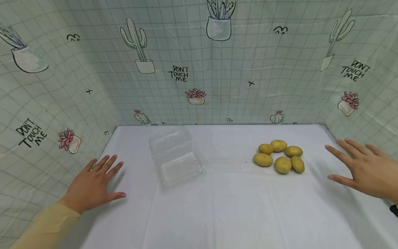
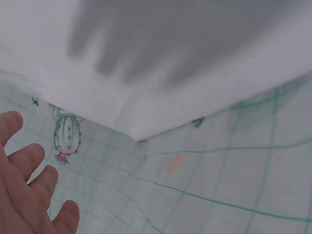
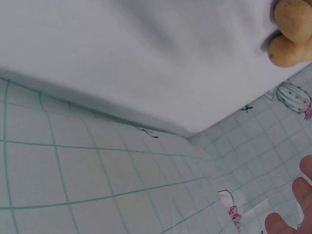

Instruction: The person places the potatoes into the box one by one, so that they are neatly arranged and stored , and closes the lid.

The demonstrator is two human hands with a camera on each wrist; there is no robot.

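My left hand hovers over the left side of the white table with fingers spread, holding nothing. To its right lies a clear plastic clamshell box, its lid folded back toward the far edge. My right hand is held above the table's right side, fingers spread and thumb apart, also holding nothing. Left of it sit several potatoes in a loose cluster. The right wrist view catches a couple of these potatoes at its upper right corner. Fingers of the left hand show in the left wrist view.
A white cloth covers the table. Grid-patterned curtain with drawn cacti and lettering stands behind it and on both sides, close to each hand. The table's far edge runs just beyond the box and potatoes.
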